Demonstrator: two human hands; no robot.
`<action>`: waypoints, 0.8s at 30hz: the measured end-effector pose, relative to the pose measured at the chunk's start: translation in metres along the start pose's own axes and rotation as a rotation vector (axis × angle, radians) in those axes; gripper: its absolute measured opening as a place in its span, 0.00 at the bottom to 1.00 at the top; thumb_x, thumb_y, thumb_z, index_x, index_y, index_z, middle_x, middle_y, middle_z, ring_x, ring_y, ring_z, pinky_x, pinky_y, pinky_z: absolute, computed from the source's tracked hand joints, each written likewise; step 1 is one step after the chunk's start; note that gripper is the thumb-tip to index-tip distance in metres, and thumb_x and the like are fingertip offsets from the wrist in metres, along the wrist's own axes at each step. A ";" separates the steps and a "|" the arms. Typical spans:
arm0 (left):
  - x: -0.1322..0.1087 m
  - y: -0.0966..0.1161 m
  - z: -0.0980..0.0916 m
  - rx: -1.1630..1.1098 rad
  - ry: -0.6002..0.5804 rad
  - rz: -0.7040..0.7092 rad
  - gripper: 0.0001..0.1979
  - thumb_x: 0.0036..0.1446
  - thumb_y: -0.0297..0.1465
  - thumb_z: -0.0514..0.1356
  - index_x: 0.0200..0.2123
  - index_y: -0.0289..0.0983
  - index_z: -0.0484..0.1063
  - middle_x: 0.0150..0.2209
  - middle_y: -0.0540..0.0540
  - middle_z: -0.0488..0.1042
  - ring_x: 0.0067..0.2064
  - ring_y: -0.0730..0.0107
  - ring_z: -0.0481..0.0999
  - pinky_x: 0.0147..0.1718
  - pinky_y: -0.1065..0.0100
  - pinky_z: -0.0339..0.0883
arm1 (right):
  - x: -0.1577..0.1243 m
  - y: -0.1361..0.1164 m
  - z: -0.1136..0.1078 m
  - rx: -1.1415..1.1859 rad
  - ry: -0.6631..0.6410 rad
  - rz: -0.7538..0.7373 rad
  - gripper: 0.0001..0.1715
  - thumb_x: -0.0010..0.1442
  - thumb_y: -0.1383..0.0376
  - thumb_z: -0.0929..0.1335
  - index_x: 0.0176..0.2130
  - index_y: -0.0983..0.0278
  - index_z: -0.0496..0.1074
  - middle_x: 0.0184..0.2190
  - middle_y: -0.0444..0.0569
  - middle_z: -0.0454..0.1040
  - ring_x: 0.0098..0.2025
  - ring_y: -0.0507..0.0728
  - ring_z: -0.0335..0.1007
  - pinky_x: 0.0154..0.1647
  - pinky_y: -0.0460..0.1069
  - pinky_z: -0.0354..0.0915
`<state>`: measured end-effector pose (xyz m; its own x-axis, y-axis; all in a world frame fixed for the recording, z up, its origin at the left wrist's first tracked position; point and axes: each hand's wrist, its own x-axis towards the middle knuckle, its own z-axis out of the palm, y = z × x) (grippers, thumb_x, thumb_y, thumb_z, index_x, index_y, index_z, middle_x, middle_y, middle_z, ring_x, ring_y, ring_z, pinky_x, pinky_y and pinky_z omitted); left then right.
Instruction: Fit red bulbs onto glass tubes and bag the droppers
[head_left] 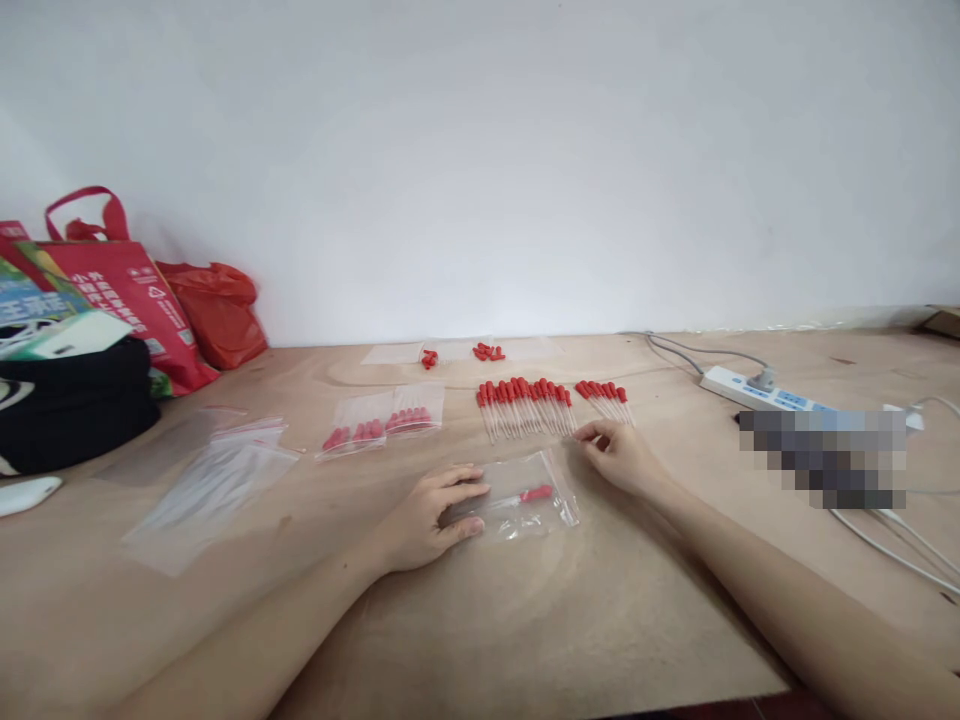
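My left hand (439,515) lies with fingers apart on the left end of a clear zip bag (510,515). Inside that bag is one dropper with a red bulb (536,493), its bulb toward the zip. Behind the bag, a row of red-bulbed droppers (525,395) lies side by side, thin clear stems toward me. At the right end of this row my right hand (615,455) has thumb and forefinger closed at the stem tip of a dropper. A smaller group of droppers (602,390) lies just beyond that hand.
Filled bags with red bulbs (409,412) lie left of the row; flat clear bags (217,490) are farther left. Loose red bulbs (489,352) sit near the wall. A power strip (772,393) with cables is at right. Shopping bags (127,290) and a black bag (82,400) stand left.
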<state>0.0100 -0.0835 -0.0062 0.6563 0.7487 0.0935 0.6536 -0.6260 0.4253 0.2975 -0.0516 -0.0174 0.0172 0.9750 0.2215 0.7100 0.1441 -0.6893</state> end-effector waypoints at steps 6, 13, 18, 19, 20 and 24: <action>0.000 0.002 -0.002 -0.016 0.000 -0.014 0.19 0.54 0.40 0.53 0.49 0.43 0.65 0.54 0.46 0.61 0.56 0.61 0.58 0.53 0.57 0.54 | 0.041 0.024 -0.016 -0.429 0.220 0.109 0.12 0.48 0.64 0.62 0.31 0.65 0.73 0.34 0.52 0.72 0.37 0.57 0.67 0.35 0.47 0.60; 0.001 0.004 -0.002 -0.030 0.004 -0.007 0.19 0.54 0.39 0.54 0.49 0.42 0.65 0.54 0.45 0.62 0.55 0.62 0.59 0.53 0.58 0.54 | 0.069 0.020 -0.006 -0.572 0.125 0.341 0.15 0.52 0.60 0.62 0.32 0.64 0.74 0.34 0.55 0.73 0.37 0.60 0.69 0.32 0.49 0.61; 0.001 0.004 -0.002 -0.061 0.011 -0.003 0.19 0.53 0.38 0.55 0.49 0.42 0.65 0.54 0.45 0.62 0.55 0.61 0.60 0.52 0.57 0.54 | 0.070 0.015 0.002 -0.580 0.123 0.322 0.13 0.51 0.66 0.62 0.34 0.68 0.73 0.35 0.62 0.72 0.40 0.63 0.68 0.35 0.52 0.61; 0.001 0.004 -0.002 -0.066 0.011 -0.001 0.19 0.53 0.38 0.55 0.49 0.42 0.65 0.54 0.45 0.62 0.55 0.61 0.60 0.52 0.57 0.54 | 0.069 0.014 0.002 -0.572 0.116 0.297 0.12 0.51 0.67 0.62 0.33 0.68 0.72 0.35 0.62 0.72 0.41 0.64 0.67 0.35 0.52 0.61; 0.001 0.003 -0.002 -0.069 0.012 0.000 0.19 0.54 0.38 0.55 0.49 0.43 0.65 0.54 0.45 0.62 0.55 0.61 0.60 0.52 0.57 0.54 | 0.067 0.013 0.002 -0.561 0.110 0.266 0.11 0.51 0.68 0.62 0.33 0.69 0.72 0.36 0.63 0.71 0.41 0.64 0.67 0.36 0.52 0.60; 0.001 0.002 -0.002 -0.069 0.017 0.009 0.18 0.54 0.39 0.54 0.49 0.43 0.65 0.54 0.46 0.62 0.55 0.60 0.60 0.52 0.56 0.55 | 0.053 0.009 -0.005 -0.504 0.111 0.160 0.11 0.54 0.68 0.60 0.36 0.70 0.67 0.37 0.62 0.70 0.41 0.62 0.67 0.38 0.51 0.59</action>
<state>0.0108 -0.0838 -0.0037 0.6550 0.7472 0.1128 0.6200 -0.6167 0.4851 0.3086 0.0007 -0.0087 0.2077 0.9504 0.2316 0.9419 -0.1304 -0.3096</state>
